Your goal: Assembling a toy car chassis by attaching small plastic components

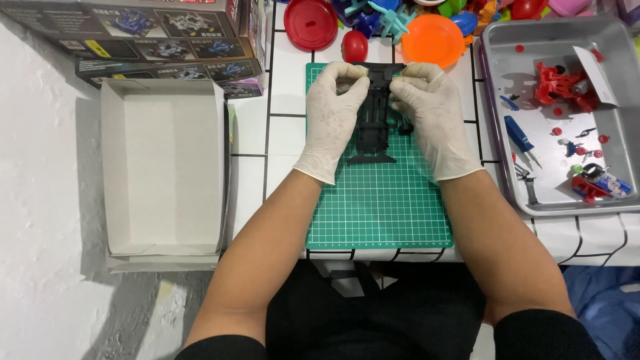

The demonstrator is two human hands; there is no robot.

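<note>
Both gloved hands meet over the far half of the green cutting mat point(380, 200), which lies near the counter's point(287, 133) front edge, square to the person. Between them sits a black plastic chassis point(372, 123), flat on the mat with its long axis running away from the body. The left hand point(333, 113) has its fingers point(353, 75) pinched together on the far left corner of the chassis; the right hand point(433, 117) mirrors it, fingers closed on the far right corner — a two-sided grip that looks meant to keep the part from twisting while its far end is worked. A small black wheel-like piece point(405, 129) shows just beside the right palm, though whether it is attached I cannot tell.

Along the counter's right edge a metal tray point(567, 200) keeps small parts corralled — a red frame piece point(557, 83), a blue-handled screwdriver point(517, 133), scattered red bits. At the left edge an open white cardboard box point(163, 167) stands empty, with printed kit boxes point(153, 40) stacked behind it. Red point(310, 23) and orange point(432, 39) plastic discs crowd the far edge.
</note>
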